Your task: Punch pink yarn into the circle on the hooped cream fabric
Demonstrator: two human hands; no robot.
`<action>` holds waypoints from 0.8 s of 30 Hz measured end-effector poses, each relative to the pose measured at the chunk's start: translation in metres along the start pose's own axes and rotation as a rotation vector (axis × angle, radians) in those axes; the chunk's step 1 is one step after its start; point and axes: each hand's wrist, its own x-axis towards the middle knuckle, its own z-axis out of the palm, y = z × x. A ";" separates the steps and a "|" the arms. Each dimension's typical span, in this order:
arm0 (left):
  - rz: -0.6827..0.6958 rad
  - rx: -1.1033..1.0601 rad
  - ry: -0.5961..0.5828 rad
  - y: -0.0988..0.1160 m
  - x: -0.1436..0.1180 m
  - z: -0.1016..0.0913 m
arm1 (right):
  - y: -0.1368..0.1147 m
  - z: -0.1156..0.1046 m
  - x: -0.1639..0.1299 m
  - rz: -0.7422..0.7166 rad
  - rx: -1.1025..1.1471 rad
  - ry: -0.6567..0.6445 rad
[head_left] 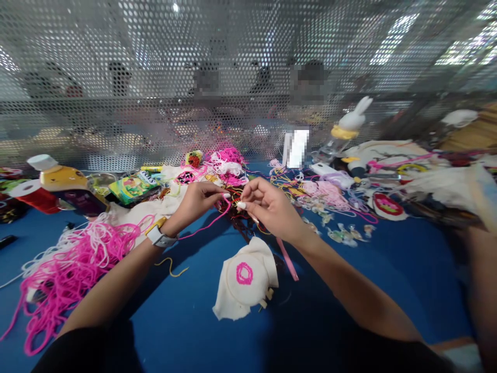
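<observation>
A blue counter [163, 321] fills the lower view, its far half strewn with yarn, cloth scraps and bottles. Along its back edge stands a perforated metal screen [116, 62], grey and dotted with round holes, reaching to the top of the view. Through the holes blurred people sit at another table. Bright daylight comes through windows [466, 46] at upper right, glaring off the screen

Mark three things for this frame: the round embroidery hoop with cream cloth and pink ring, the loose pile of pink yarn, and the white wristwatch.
Round embroidery hoop with cream cloth [245, 277]: head view, on the stretched cloth beside the ring.
Loose pink yarn pile [73, 264]: head view, pile's middle.
White wristwatch [158, 235]: head view, on the strap.
</observation>
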 end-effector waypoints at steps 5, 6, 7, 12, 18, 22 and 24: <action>0.011 0.082 0.010 0.002 0.002 -0.010 | -0.006 0.000 -0.002 -0.003 -0.130 -0.072; 0.011 0.089 0.017 0.003 0.002 -0.011 | -0.006 -0.001 -0.003 -0.006 -0.154 -0.088; 0.011 0.093 0.026 0.004 0.002 -0.013 | -0.006 -0.001 -0.003 -0.011 -0.172 -0.103; 0.000 0.045 0.049 0.015 0.001 -0.021 | -0.005 -0.003 -0.003 -0.033 -0.289 -0.121; -0.085 -0.130 0.098 0.042 -0.005 -0.026 | 0.002 0.000 -0.001 -0.250 -0.595 -0.031; -0.184 -0.254 0.074 0.049 -0.008 -0.019 | 0.005 0.007 -0.006 -0.350 -0.697 -0.054; -0.231 -0.308 0.069 0.047 -0.008 -0.017 | 0.005 0.010 -0.009 -0.383 -0.747 -0.096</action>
